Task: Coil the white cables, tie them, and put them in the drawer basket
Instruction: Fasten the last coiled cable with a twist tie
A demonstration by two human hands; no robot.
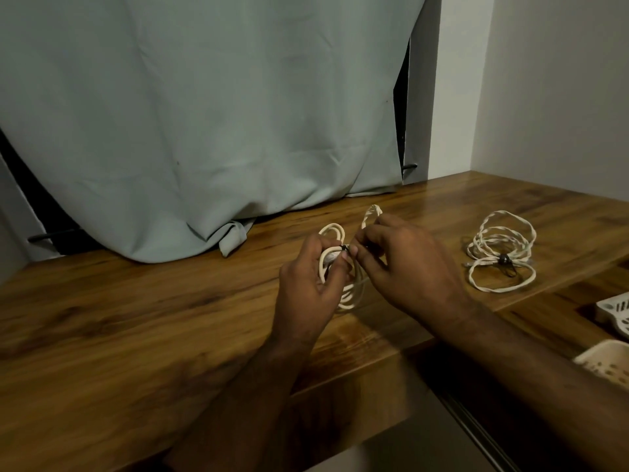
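Observation:
A coiled white cable [352, 291] hangs between both hands above the wooden desk [136, 318]. My left hand [311, 277] grips the coil's left side, thumb and fingers curled round the strands. My right hand [405, 264] pinches a small black tie [345, 248] at the coil's middle. One loop [371, 212] sticks up behind my right fingers. A second white cable [500, 253] lies coiled on the desk at the right, bound with a black tie [503, 258]. The white drawer basket [609, 362] shows at the lower right edge, below desk level.
A pale grey-green curtain [204, 114] hangs behind the desk, its hem resting on the desktop. A white wall [544, 97] stands at the right. The desk's front edge [357, 379] runs below my forearms. The open drawer sits at the lower right.

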